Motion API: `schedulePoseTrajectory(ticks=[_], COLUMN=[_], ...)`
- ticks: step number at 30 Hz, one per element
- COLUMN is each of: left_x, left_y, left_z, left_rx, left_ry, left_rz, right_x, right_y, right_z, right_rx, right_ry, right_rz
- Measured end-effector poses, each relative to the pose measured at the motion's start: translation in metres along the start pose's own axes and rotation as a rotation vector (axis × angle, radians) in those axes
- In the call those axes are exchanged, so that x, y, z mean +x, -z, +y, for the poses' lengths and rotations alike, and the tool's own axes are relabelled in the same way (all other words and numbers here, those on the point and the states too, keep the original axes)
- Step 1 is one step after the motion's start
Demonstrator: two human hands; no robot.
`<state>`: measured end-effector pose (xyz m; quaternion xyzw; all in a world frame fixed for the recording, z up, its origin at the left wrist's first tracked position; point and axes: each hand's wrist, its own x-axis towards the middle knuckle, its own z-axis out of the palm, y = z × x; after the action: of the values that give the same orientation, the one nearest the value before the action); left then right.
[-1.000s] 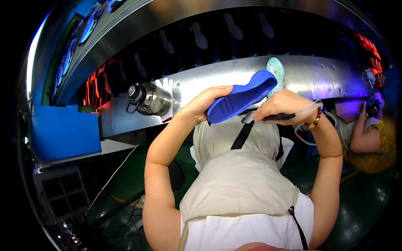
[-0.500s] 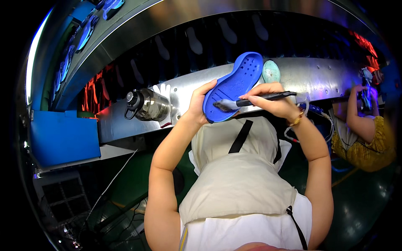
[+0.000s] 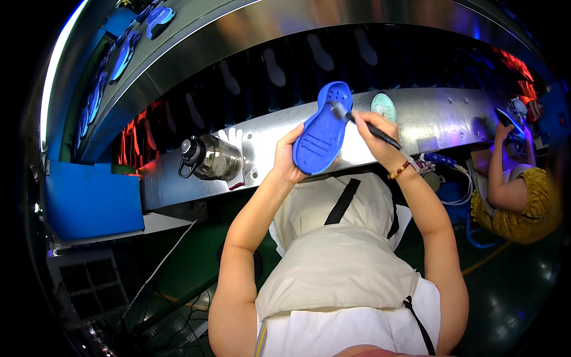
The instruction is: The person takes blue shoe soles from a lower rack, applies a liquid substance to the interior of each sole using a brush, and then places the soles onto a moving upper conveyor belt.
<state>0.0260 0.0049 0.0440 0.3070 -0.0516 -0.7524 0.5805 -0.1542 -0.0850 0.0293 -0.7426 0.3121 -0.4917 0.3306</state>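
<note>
My left hand (image 3: 288,156) is closed round the left edge of a blue shoe sole (image 3: 321,143), which is tilted up above the metal ledge. Slots mark its lower part and small holes its upper end. In my right hand (image 3: 379,138) is a brush (image 3: 375,130) with a black handle, gripped between the fingers. Its bristles touch the sole's surface close to the holed upper end. A pale green oval dish (image 3: 383,107) lies on the ledge just beyond my right hand.
A metal ledge (image 3: 267,137) runs across in front of me. On its left lies a clear bottle (image 3: 215,157) with a black lid, beside a white glove (image 3: 233,136). Beyond are dark racks with sole shapes (image 3: 274,66). At right, another person (image 3: 508,190) works on a blue piece.
The brush has moved from the sole's lower part up to its holed end. The sole has turned more upright, with its top shifted left.
</note>
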Motion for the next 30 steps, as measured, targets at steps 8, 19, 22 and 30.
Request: schedulePoseTrajectory(ticks=[8, 19, 22, 30], left_x=[-0.010, 0.016, 0.061, 0.113], left_y=[-0.003, -0.155, -0.151, -0.172], left_z=[0.015, 0.179, 0.217, 0.205], left_rx=[0.262, 0.158, -0.135, 1.204], left_ry=[-0.110, -0.679, -0.834, -1.289], left_rz=[-0.044, -0.430, -0.214, 0.289], right_x=[-0.004, -0.035, -0.037, -0.051], right_y=[0.028, 0.048, 0.049, 0.061], right_z=[-0.040, 0.001, 0.003, 0.024], right_rx=[0.115, 0.931, 0.923, 0.930], right_ry=[-0.185, -0.571, -0.614, -0.684], right_rz=[-0.396, -0.067, -0.042, 0.092])
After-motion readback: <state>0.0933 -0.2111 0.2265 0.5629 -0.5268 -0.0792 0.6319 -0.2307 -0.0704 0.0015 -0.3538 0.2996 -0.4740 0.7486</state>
